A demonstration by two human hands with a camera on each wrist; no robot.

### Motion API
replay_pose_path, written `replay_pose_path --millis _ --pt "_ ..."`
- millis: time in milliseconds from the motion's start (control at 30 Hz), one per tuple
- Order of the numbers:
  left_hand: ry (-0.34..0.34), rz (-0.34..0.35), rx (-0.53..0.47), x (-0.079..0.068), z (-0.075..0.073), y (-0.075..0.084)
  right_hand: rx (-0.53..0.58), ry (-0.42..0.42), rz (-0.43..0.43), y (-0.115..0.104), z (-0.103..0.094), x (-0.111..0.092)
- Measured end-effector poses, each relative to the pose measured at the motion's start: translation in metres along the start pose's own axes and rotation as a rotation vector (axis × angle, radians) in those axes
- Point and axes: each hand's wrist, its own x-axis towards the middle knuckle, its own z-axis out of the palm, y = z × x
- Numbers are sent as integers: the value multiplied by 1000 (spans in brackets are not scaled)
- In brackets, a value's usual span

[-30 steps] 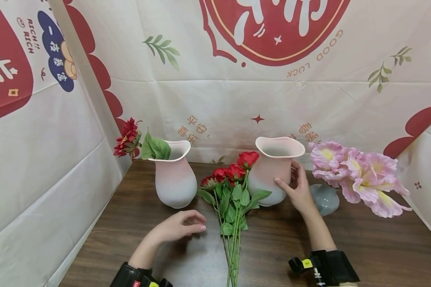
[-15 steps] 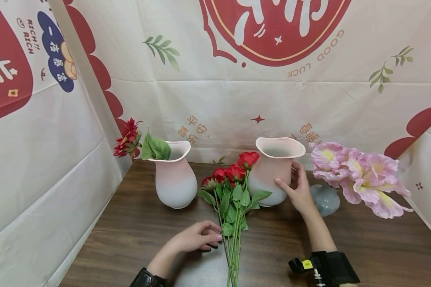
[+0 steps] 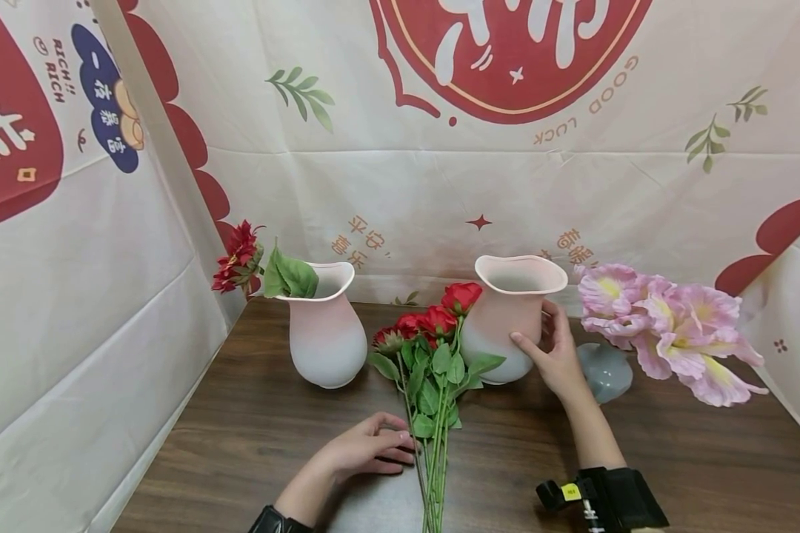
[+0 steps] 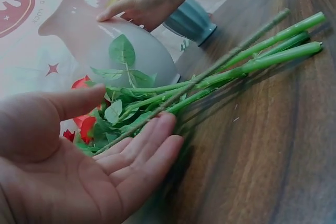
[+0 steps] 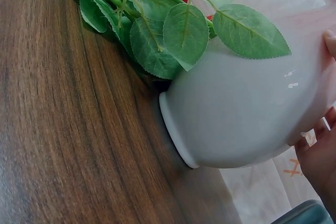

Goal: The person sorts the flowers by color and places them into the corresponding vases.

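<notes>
My right hand (image 3: 555,357) grips the side of a pink-to-white vase (image 3: 496,333) with a wavy rim, thumb on the front and fingers round behind. This vase stands upright on the table, its mouth showing no flowers. Beside it lies a bunch of red artificial roses (image 3: 438,320), stems pointing toward me, one leafy sprig overlapping the vase. My left hand (image 3: 367,448) is at the left of the stems, palm turned toward them and fingers loosely extended. In the left wrist view, its fingertips (image 4: 167,121) are right at a thin brownish stem (image 4: 197,80).
A matching vase (image 3: 327,340) stands at the left, a dark red flower (image 3: 238,255) with a big leaf hanging over its rim. At the right, pink flowers (image 3: 667,326) lean from a small grey-blue vase (image 3: 605,372). Printed cloth (image 3: 400,178) encloses the wooden table (image 3: 240,444).
My left hand has moved right and slightly toward me, from beside the left vase up to the rose stems. My right hand stays on the vase.
</notes>
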Motion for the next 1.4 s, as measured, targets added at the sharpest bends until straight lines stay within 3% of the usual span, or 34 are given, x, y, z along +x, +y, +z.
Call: replay_pose_path --millis 367,633,833,1133,1400 --pt "94 46 -67 1 1 -8 -1 0 1 -2 0 0" --pt "148 69 -63 2 3 -9 0 0 -10 -28 5 -5" --pt "177 84 -52 2 5 -10 4 -2 -12 -33 5 -6" --pt "207 143 13 0 7 -7 -3 -10 6 -15 1 -3" --pt "235 237 112 -5 11 1 0 -6 0 1 -1 0"
